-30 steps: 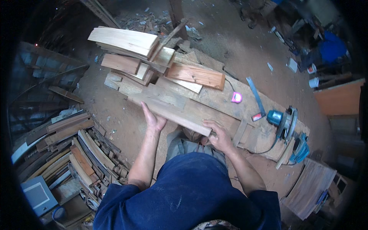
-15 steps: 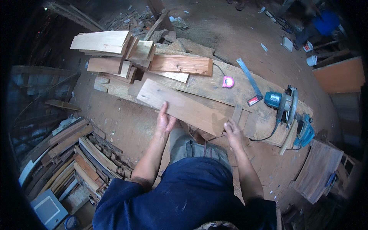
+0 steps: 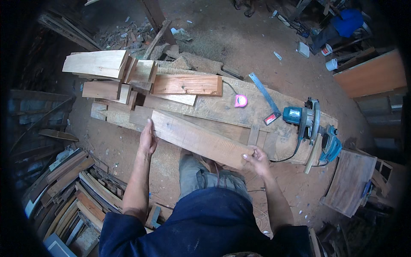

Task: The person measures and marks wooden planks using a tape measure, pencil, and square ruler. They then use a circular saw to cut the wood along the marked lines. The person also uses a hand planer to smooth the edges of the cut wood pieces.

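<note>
A long, flat wooden board [image 3: 195, 137] is held in both my hands at the near edge of the workbench [image 3: 171, 109]. My left hand [image 3: 147, 138] grips its left end, thumb up along the edge. At the other end my right hand [image 3: 257, 159] pinches the corner, thumb on the upper face and fingers at the edge. The board slants down to the right and covers part of the bench and the planks lying there. Beyond it lie a pink tape measure [image 3: 240, 100] and a try square [image 3: 265, 99] with a metal blade.
Cut boards [image 3: 98, 64] are stacked on the bench's left end. A teal circular saw [image 3: 302, 118] and a teal power planer [image 3: 330, 145] sit at its right end, with a cord trailing. Scrap timber [image 3: 81, 192] is piled at lower left. A wooden panel [image 3: 351, 182] stands at right.
My left hand has slid outward to the board's left end. The board looks narrower and shows a different, coarser-marked face, as if turned. The whole scene has shifted slightly left.
</note>
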Motion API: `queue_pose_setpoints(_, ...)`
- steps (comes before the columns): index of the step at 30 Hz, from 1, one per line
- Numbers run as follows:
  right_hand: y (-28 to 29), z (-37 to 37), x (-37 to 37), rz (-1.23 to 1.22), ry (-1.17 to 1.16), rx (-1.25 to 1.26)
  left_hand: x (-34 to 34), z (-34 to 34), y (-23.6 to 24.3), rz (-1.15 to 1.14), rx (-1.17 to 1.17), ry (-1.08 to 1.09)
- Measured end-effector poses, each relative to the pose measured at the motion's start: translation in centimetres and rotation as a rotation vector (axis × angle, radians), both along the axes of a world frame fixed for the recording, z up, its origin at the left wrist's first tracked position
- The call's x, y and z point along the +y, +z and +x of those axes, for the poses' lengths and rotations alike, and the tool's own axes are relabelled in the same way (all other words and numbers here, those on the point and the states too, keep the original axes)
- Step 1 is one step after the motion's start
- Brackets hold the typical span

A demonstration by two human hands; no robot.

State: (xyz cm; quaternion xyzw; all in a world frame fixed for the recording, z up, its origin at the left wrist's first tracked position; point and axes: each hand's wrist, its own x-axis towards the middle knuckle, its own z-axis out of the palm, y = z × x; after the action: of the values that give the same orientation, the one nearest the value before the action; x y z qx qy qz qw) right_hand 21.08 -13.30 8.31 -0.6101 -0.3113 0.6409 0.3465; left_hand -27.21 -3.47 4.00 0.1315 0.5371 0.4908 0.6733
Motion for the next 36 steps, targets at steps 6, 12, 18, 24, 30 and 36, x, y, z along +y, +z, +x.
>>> queue_pose_setpoints(6, -1.4, -1.7, 0.9, 0.326, 0.105, -0.341, 2.5, -1.3, -0.7, -0.19, -0.063, 0.043)
queue_pose_setpoints(12, -4.9, -4.1, 0.3, 0.5, 0.251, -0.888, 1.2, -2.8, -4.6, -0.198, 0.228, -0.21)
queue_pose_setpoints(18, -5.9, -5.1, -1.2, 0.395, 0.268, -0.947, -0.9, -1.2, -7.3, -0.137, 0.409, -0.13)
queue_pose_setpoints(24, -6.2, -4.3, -1.5, 0.383, 0.27, -0.962, 0.8, 1.3, -6.9, -0.17, 0.477, -0.108)
queue_pose_setpoints(30, -6.4, -5.1, -1.9, 0.409, 0.188, -0.922, -0.6, -1.6, -8.4, -0.131, 0.296, -0.089)
queue_pose_setpoints(36, -5.9, -5.3, -2.1, 0.368, 0.172, -0.923, -0.4, -1.7, -6.6, -0.184, 0.211, -0.128)
